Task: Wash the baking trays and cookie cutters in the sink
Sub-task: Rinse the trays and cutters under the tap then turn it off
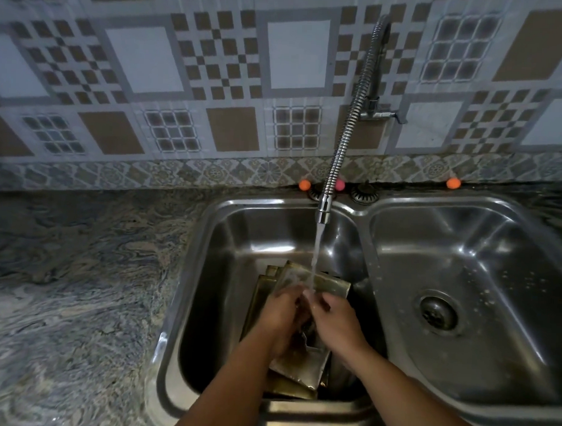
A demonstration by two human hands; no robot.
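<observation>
Several gold-toned baking trays point(300, 366) lie stacked and tilted in the left sink basin point(208, 242); the far edge of one tray point(329, 283) shows beyond my fingers. My left hand point(281, 311) and my right hand point(336, 323) meet fingertip to fingertip above the trays. They are right under the water stream point(315, 255) running from the flexible faucet point(324, 208). A small shiny metal piece point(305, 341) shows just below the hands. Whether either hand grips it is hidden by the fingers.
The right basin point(463, 251) holds only water drops and its drain point(437, 314). A marbled stone counter point(80, 269) spreads to the left. Small orange balls point(304, 184) point(453, 183) and a pink ball point(339, 184) sit along the tiled back wall.
</observation>
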